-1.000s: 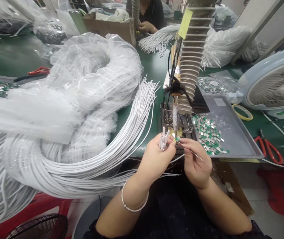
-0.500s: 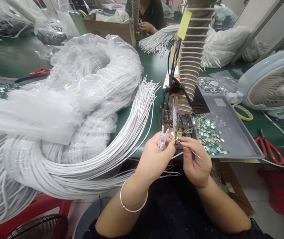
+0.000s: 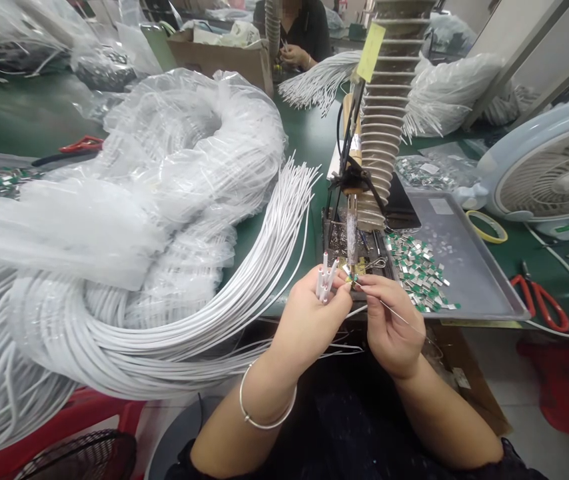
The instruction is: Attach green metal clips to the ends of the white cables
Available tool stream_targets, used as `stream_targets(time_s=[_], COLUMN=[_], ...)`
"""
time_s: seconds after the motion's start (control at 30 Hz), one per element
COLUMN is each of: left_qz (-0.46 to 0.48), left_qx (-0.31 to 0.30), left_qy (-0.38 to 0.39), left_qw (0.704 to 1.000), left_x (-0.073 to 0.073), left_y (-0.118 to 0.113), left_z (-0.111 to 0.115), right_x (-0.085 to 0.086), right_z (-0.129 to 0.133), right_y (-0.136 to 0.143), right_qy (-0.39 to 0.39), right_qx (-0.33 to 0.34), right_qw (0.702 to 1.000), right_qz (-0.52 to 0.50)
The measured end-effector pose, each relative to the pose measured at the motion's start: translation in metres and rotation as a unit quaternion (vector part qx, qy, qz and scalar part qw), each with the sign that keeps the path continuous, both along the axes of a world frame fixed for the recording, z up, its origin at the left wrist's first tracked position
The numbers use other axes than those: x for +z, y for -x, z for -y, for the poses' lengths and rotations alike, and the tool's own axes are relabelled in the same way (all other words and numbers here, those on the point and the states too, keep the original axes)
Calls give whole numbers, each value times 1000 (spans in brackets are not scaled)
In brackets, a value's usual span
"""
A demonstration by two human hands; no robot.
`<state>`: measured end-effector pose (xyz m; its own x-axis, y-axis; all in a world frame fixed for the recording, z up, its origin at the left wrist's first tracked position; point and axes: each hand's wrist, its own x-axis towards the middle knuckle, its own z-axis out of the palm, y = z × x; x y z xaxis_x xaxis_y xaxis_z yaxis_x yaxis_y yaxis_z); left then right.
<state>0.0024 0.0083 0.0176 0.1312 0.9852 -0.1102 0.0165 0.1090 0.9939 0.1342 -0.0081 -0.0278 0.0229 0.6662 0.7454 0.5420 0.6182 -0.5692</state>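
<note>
Left hand (image 3: 310, 312) closed on white cables (image 3: 325, 281), small green board (image 3: 355, 278) at soldering iron (image 3: 351, 233); right hand (image 3: 396, 327) pinching thin wire (image 3: 397, 315). Likely soldering; next calls for steadiness.

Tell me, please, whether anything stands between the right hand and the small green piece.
Nothing visible does: the right hand is close beside the small green piece, its thin wire pointing at it; the soldering iron stands above, not between.
</note>
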Motion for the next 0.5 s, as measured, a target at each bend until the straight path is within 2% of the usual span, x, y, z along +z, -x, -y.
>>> stream_targets(time_s=[0.23, 0.5], left_qz=[-14, -32], left_qx=[-9, -19], left_qy=[17, -4], left_qw=[1000, 999], left_x=[-4, -15], left_y=[1, 3], left_z=[3, 5], right_x=[-3, -4], right_z=[3, 4], right_y=[0, -2], right_qy=[12, 11], right_qx=[10, 8], right_qw=[1000, 1000], right_qz=[-9, -3])
